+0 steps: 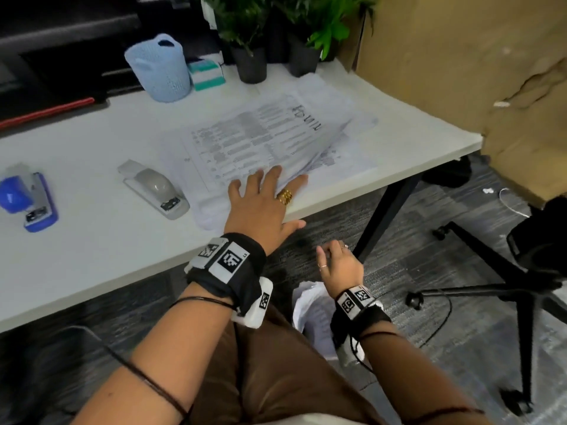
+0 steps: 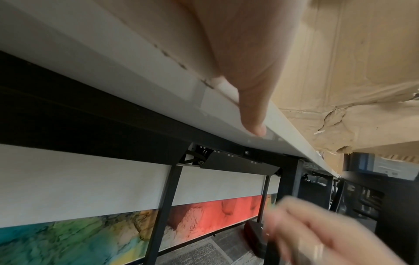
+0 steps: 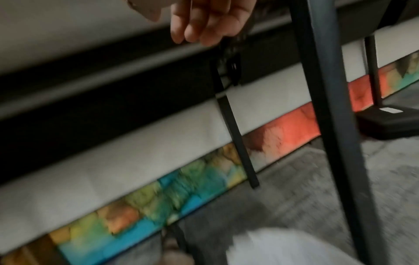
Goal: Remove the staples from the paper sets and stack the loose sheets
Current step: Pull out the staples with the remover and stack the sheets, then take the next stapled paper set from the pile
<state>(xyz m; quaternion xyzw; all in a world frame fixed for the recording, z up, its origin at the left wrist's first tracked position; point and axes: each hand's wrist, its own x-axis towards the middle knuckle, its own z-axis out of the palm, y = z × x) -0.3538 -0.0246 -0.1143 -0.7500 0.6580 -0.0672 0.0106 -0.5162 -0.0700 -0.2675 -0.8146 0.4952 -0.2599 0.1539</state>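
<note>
Head view: dim, even indoor light; wide-angle bending at edges; soft focus on printed white paper sheets (image 1: 276,142). Wrist views: heavy motion blur, near hands (image 2: 328,233) smeared, dark underside shadow.

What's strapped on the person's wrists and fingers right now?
Left hand: gold ring, black wrist wrap with white square-code tags and a white camera box. Right hand: thin rings, a similar tagged black wrap. Thin black cables run along both bare forearms.
</note>
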